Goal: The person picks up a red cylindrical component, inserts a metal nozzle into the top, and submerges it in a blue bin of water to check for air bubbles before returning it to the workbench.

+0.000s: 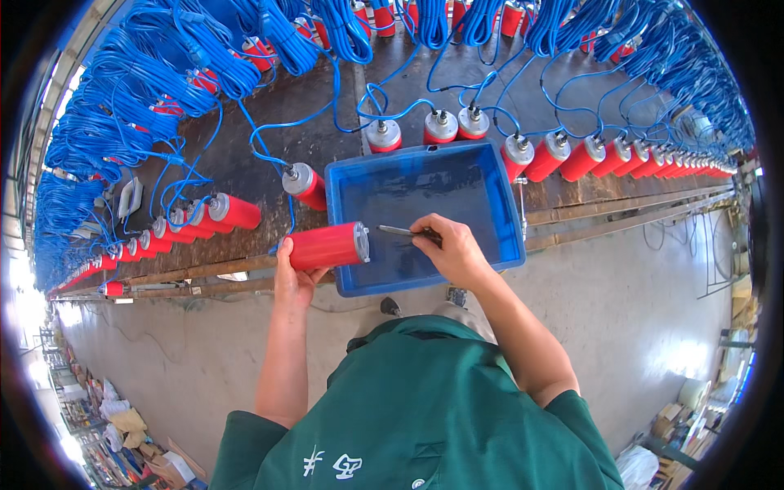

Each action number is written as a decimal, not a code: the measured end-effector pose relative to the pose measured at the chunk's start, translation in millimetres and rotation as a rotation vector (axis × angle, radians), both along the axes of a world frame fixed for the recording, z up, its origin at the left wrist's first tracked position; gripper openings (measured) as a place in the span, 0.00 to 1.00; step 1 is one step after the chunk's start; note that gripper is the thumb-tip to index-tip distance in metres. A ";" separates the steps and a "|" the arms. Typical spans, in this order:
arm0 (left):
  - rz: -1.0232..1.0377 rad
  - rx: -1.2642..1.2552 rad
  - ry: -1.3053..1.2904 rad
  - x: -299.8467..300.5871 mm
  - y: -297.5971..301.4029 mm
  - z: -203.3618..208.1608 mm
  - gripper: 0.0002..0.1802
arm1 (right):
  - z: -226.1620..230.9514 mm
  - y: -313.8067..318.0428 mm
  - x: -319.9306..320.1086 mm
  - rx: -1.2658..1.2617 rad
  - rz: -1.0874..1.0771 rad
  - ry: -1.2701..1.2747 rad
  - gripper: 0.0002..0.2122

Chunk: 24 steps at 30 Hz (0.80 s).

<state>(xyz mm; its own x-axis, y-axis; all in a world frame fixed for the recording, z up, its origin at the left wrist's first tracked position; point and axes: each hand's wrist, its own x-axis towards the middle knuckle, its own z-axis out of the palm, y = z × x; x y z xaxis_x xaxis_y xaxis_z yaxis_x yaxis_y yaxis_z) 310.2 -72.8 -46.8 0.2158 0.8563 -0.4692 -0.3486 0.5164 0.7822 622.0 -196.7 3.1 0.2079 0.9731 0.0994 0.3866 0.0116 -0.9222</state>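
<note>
My left hand (pixel 295 273) is wrapped round a red cylinder (pixel 322 248), held on its side at the left rim of a blue plastic tub (pixel 425 284). Its silver metal end (pixel 361 242) faces right. Pinched in my right hand (pixel 454 252), over the tub, is a slim screwdriver-like tool (pixel 395 230) with a metal shaft and a dark grip. The tool's tip points left at the cylinder's metal end, with a small gap between them. Dark, wet-looking patches show on the tub's floor.
Rows of similar red cylinders (pixel 539 159) with silver tops and blue cables line the dark workbench (pixel 278 106) on both sides. Coiled blue cables (pixel 347 33) are heaped along the far side. Boxes and bags (pixel 135 425) stand on the floor at lower left.
</note>
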 end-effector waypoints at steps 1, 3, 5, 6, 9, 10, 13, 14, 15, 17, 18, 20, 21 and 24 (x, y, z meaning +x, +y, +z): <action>-0.010 -0.005 0.001 -1.6 0.7 -1.4 0.36 | -1.0 6.7 -2.5 -0.001 0.005 -0.007 0.09; -0.013 -0.016 -0.002 -4.3 1.3 -4.4 0.37 | 2.1 16.4 -5.9 -0.010 0.020 -0.025 0.08; -0.011 -0.028 -0.006 -6.6 1.7 -7.8 0.37 | 3.1 22.6 -8.8 -0.019 0.040 -0.045 0.08; -0.008 -0.041 -0.007 -7.8 2.2 -9.9 0.37 | 2.1 25.2 -10.2 -0.005 0.050 -0.039 0.07; -0.012 -0.049 -0.011 -8.2 3.4 -9.2 0.37 | 2.1 31.7 -12.5 0.009 0.079 -0.044 0.07; -0.019 -0.046 -0.013 -7.8 3.0 -8.8 0.38 | 2.2 33.2 -12.8 0.008 0.098 -0.054 0.07; -0.043 -0.033 -0.019 -7.8 3.6 -7.7 0.38 | -3.1 39.0 -10.4 0.032 0.089 -0.057 0.06; -0.042 -0.031 -0.021 -7.2 3.4 -6.6 0.38 | -4.0 40.1 -10.7 0.034 0.090 -0.059 0.06; -0.049 -0.017 -0.022 -6.5 3.0 -5.5 0.38 | -4.9 41.0 -10.9 0.058 0.095 -0.059 0.07; -0.053 -0.001 -0.025 -6.5 2.8 -4.9 0.39 | -8.3 42.6 -10.5 0.084 0.102 -0.062 0.09; -0.050 -0.001 -0.023 -6.8 2.6 -5.5 0.39 | -11.3 42.2 -9.1 -0.028 0.096 0.080 0.12; -0.044 0.002 -0.021 -7.1 2.4 -5.8 0.39 | -24.7 42.5 -6.3 -0.138 0.095 0.220 0.14; -0.028 -0.003 -0.038 -5.5 2.4 -5.8 0.37 | -37.0 42.0 -4.1 -0.088 0.114 0.370 0.16; -0.007 -0.014 -0.059 -4.5 1.6 -5.2 0.36 | -32.5 36.5 -2.7 -0.082 0.144 0.624 0.17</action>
